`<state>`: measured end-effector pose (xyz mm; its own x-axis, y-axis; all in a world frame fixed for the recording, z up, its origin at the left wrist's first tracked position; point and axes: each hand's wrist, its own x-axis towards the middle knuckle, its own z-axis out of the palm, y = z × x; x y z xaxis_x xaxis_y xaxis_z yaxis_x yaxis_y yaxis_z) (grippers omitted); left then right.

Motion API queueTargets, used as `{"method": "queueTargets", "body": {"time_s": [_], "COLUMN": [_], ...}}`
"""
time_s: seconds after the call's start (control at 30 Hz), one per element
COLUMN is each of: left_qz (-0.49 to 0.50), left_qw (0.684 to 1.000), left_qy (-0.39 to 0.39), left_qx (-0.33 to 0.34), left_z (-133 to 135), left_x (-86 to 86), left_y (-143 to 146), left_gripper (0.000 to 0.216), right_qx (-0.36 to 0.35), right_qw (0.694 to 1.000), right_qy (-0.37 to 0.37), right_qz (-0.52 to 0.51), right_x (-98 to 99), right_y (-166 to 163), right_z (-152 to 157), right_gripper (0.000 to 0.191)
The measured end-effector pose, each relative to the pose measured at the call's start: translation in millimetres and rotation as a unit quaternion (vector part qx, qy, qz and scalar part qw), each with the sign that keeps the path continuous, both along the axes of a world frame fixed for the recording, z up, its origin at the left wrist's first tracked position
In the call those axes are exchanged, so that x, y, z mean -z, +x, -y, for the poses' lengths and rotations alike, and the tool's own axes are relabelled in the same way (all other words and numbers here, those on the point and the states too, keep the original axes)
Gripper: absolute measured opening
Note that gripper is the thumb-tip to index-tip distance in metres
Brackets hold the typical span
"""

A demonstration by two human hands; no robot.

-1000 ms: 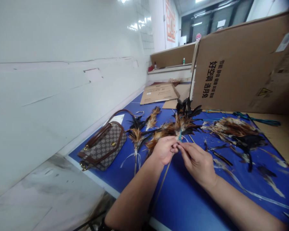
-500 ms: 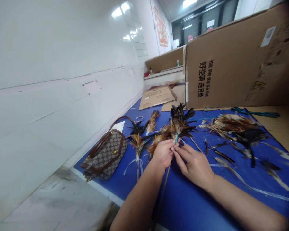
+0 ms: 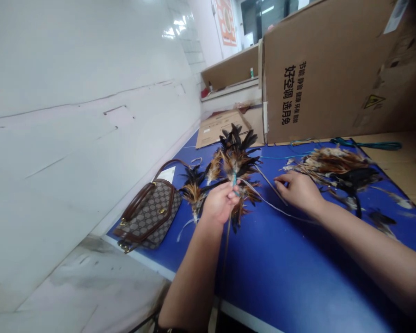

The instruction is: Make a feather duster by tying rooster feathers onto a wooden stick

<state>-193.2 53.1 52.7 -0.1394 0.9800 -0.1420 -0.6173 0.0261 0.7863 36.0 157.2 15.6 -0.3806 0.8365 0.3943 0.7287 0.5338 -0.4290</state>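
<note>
Blue table (image 3: 263, 268), hands (image 3: 217, 203) now apart, right's grip unclear

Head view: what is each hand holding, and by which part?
Left hand: the feather bunch, by its base at the teal binding. Right hand: cannot tell whether it holds anything.

A glossy white wall (image 3: 72, 55) flanks the blue table (image 3: 280, 268).
</note>
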Motion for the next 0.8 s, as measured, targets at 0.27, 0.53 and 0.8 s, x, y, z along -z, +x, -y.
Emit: {"method": "queueTargets", "body": {"time_s": [0.27, 0.53, 0.8], "left_qz": [-0.009, -0.019, -0.021], "left_qw": [1.000, 0.999, 0.999], "left_qy": [0.013, 0.022, 0.026], "left_qx": [-0.001, -0.015, -0.028], "left_z": [0, 2, 5], "left_x": [-7.1, -14.4, -23.3], "left_y": [-3, -3, -3], "left_gripper": [0.024, 0.023, 0.021], "right_qx": [-0.115, -0.173, -0.094], "right_qw": [0.989, 0.976, 0.993], "right_qy": [-0.067, -0.059, -0.056], "right_qz": [0.062, 0.116, 0.033], "right_x": [6.6, 26.7, 8.3], "right_y": [-65, -98, -57], "right_z": [1, -9, -15], "right_gripper": [0.029, 0.024, 0.025]}}
